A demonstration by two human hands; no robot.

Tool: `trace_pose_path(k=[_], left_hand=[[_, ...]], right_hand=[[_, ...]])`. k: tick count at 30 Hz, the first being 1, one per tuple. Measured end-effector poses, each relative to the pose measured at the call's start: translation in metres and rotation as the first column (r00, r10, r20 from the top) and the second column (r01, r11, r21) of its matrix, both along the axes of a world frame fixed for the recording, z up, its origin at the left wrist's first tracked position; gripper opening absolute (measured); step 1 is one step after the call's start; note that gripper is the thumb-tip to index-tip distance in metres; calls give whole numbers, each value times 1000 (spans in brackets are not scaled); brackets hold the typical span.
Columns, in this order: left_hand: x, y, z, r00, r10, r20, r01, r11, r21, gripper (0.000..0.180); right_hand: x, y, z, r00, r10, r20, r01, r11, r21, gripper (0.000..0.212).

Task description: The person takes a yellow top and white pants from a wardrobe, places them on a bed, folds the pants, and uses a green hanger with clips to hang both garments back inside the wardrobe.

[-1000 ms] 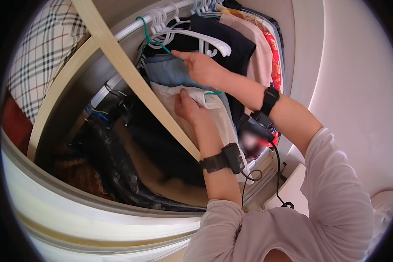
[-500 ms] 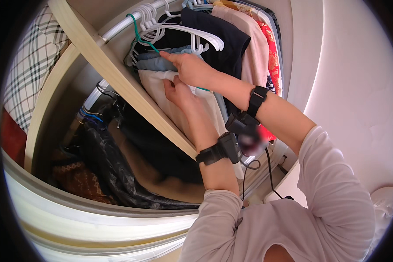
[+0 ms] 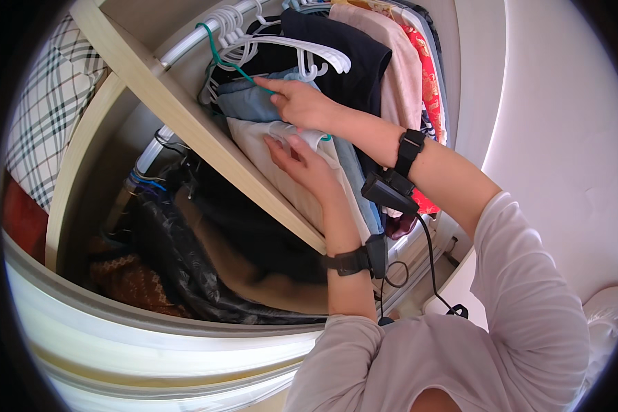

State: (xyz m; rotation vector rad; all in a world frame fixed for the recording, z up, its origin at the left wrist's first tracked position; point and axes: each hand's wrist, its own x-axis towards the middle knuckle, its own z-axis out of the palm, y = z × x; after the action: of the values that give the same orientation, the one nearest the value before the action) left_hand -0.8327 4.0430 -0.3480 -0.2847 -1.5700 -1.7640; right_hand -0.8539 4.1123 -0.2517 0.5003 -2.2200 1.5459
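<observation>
A green hanger (image 3: 221, 63) is hooked over the white rail. My right hand (image 3: 301, 104) is closed on its upper side, index finger stretched along the green arm. Cream trousers (image 3: 281, 152) hang over this hanger, and a bit of green shows at their right end. My left hand (image 3: 302, 165) lies against the upper part of the cream cloth, its fingers apart. Light-blue jeans (image 3: 244, 103) hang just behind, with several white hangers (image 3: 323, 55) beyond them. My right hand covers the hanger's lower bar in part.
A pale wooden divider (image 3: 185, 123) runs diagonally along the left of the hanging clothes. Beyond it hang dark garments (image 3: 233, 220) in a lower bay. A dark top (image 3: 343, 58), a pink garment (image 3: 391, 62) and a red patterned one hang at right. Cables (image 3: 429, 264) trail from my wrist straps.
My left hand has loosened from a pinch, its fingers now spread, and it sits slightly lower and further right. The cream trousers have shifted a little to the right.
</observation>
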Motion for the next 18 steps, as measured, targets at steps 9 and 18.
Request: trace_pose_path(k=[9, 18], left_hand=[[39, 4, -21, 966, 109, -233, -209, 862, -462, 60], [171, 97, -114, 904, -415, -102, 261, 724, -639, 54]], right_hand=[[15, -6, -18, 958, -148, -245, 182, 976, 123, 63], [234, 121, -229, 993, -111, 35, 116, 928, -354, 39]])
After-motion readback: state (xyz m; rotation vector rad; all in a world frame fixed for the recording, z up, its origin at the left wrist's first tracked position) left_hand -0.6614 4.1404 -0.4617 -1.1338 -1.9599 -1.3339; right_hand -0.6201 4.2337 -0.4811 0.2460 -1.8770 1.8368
